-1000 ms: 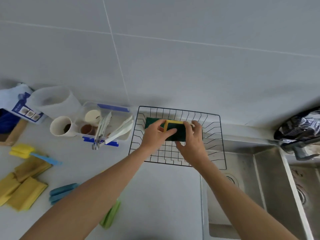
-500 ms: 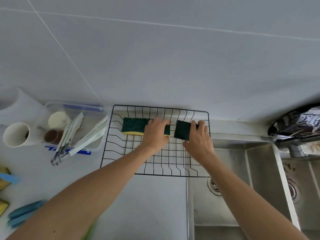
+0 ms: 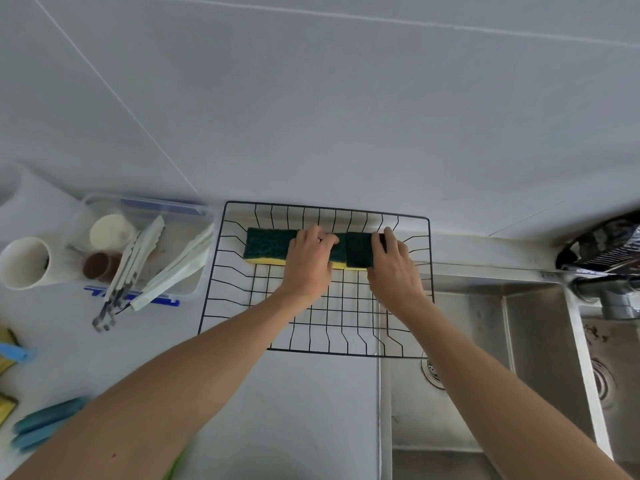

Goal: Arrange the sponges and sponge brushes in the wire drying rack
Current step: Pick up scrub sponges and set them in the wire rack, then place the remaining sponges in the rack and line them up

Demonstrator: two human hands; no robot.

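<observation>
Grip on sponges (image 3: 268, 244), tiled counter (image 3: 294, 393)

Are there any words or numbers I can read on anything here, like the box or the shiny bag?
None can be read.
Clear plastic box: blue clips only, no letters visible.
Shiny black bag: pale marks, too blurred to read.
White cup, sponges and wire rack: no writing visible.
</observation>
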